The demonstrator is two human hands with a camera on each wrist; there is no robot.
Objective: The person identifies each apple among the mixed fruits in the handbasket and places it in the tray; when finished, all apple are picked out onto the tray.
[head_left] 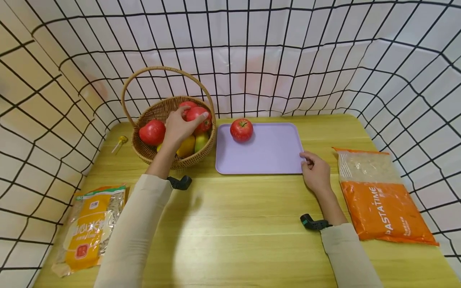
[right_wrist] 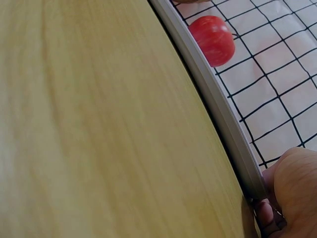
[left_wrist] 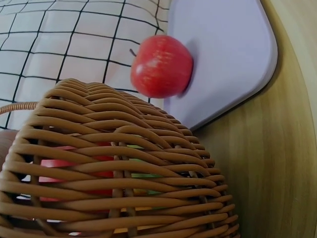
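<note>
My left hand (head_left: 179,125) reaches into the wicker basket (head_left: 192,161) and grips a red apple (head_left: 203,125), thumb on its right side and fingers on its left. Another apple shows behind it, and a red fruit (head_left: 153,132) sits at the basket's left. Below the hand lie an orange-yellow fruit (head_left: 186,147) and a green one (head_left: 201,141). My right hand (head_left: 317,173) pinches the right edge of the lilac tray (head_left: 270,156) between thumb and fingers. One red apple (head_left: 241,130) rests at the tray's back left. In the left wrist view, the basket's weave (left_wrist: 124,168) hides most of the fruit.
A wrapped lollipop (head_left: 121,143) lies left of the basket, whose tall handle (head_left: 163,69) arches over it. An orange pasta bag (head_left: 385,200) lies at the right, a yellow food packet (head_left: 90,230) at the front left. Black wire grid with white sheeting (head_left: 266,60) surrounds the wooden table.
</note>
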